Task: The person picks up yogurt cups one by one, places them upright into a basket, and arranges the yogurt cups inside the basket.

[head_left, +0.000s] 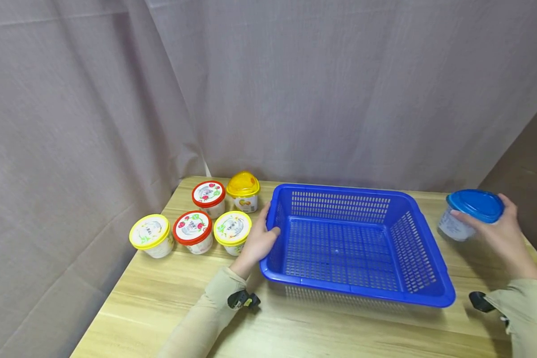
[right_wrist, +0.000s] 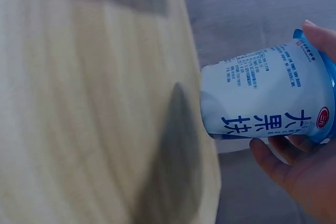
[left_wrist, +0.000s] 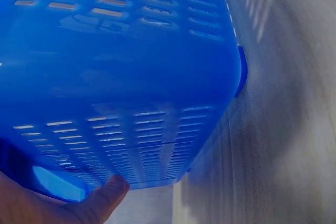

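At the left side of a blue plastic basket (head_left: 340, 288), my left hand (head_left: 260, 242) grips the rim, with its thumb over the edge. The thumb (left_wrist: 107, 198) also shows against the slotted wall in the left wrist view. Off to the right of the basket, my right hand (head_left: 503, 233) holds a white yogurt cup (head_left: 456, 226) with a blue lid (head_left: 476, 205), fingers and thumb around its upper part. Blue print covers the cup's side (right_wrist: 262, 90) in the right wrist view. The basket has nothing in it.
Left of the basket stand two red-lidded tubs (head_left: 192, 228), two yellow-lidded tubs (head_left: 149, 232) and a cup with a domed yellow lid (head_left: 243, 185). All sit on a wooden table (head_left: 161, 293). A grey curtain (head_left: 317, 89) hangs behind.
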`<state>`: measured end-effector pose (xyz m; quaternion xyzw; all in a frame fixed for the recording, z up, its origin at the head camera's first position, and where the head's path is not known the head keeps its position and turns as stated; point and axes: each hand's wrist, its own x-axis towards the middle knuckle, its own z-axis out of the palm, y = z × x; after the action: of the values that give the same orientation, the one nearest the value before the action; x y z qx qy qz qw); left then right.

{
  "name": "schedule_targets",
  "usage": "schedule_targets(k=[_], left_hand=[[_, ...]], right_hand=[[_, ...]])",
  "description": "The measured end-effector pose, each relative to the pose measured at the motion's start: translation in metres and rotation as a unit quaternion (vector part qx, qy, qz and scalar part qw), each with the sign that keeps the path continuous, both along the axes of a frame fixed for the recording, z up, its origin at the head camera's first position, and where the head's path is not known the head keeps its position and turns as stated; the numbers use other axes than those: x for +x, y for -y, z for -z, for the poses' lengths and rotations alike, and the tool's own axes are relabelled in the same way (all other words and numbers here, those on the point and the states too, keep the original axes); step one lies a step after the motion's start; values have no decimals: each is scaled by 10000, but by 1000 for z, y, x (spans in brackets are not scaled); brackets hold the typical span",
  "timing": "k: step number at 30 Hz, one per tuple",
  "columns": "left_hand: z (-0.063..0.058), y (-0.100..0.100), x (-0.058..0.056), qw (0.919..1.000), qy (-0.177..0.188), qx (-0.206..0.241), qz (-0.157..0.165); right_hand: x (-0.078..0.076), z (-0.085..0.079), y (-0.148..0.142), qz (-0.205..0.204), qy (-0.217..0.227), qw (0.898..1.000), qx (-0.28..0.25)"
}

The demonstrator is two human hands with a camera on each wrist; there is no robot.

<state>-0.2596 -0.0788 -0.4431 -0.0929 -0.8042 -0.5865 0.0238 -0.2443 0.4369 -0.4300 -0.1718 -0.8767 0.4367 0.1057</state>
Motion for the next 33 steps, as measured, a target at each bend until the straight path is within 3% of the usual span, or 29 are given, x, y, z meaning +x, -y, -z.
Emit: schedule_targets(k=[12, 33], left_hand=[[0, 0, 1, 10000, 21, 62, -2], [2, 0, 0, 9999, -101, 3, -6]], right_hand=[[-14, -40, 11, -260, -442, 9985, 169], [-28, -81, 36, -665, -682, 9954, 65]])
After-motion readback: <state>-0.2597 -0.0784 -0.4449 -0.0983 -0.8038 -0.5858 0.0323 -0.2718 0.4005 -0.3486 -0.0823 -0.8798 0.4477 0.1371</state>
